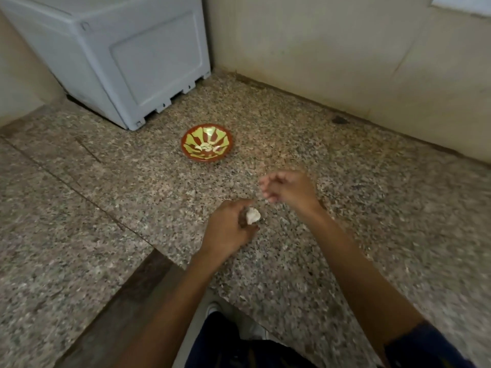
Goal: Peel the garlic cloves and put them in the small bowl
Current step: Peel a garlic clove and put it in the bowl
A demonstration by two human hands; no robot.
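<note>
Left hand (pixel 228 229) grips garlic (pixel 253 215) low over the desk (pixel 372 235), fingers curled round it, white bulb poking out at its 2 o'clock side. Right hand (pixel 285 188) blurred, at 1 o'clock from the garlic, fingers loosely curled, seems to hold nothing. Small bowl (pixel 207 143) sits apart at 11 o'clock. Best approach, I'd judge: steady the bulb, pinch off one clove, strip skin fully before dropping in.
</note>
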